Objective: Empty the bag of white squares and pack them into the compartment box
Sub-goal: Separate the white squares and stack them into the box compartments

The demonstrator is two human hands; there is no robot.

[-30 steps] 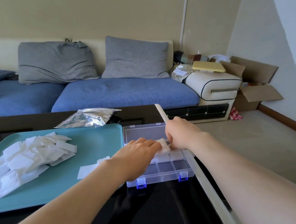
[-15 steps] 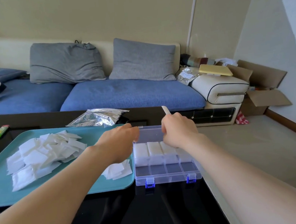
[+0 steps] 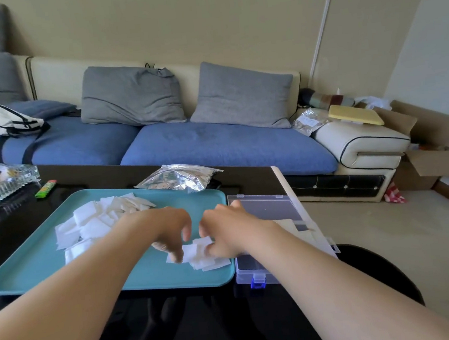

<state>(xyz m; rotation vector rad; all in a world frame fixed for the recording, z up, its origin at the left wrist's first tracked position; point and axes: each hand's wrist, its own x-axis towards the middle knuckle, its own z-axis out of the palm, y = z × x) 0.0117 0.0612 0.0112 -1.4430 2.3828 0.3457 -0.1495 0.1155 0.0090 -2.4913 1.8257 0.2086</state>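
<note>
- A big heap of white squares [image 3: 91, 226] is lying at the left of the teal tray [image 3: 35, 270].
- The left hand [image 3: 166, 230] is reaching down, curled fingertips [image 3: 177, 256] touching a small stack of squares [image 3: 213, 262], thumb apart.
- The right hand [image 3: 229, 229] is curling onto that stack's right side; I cannot tell the grip.
- The compartment box [image 3: 246, 266] is sitting open just beside the tray.

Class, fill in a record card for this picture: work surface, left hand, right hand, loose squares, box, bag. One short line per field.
Work surface: teal tray on dark table
Left hand: fingers curled down onto small heap; grip unclear
Right hand: same heap, grip unclear
Loose squares: large pile at tray's far left, untouched
Box: compartment box right of tray, lid open
Bag: foil bag lying behind tray
</note>
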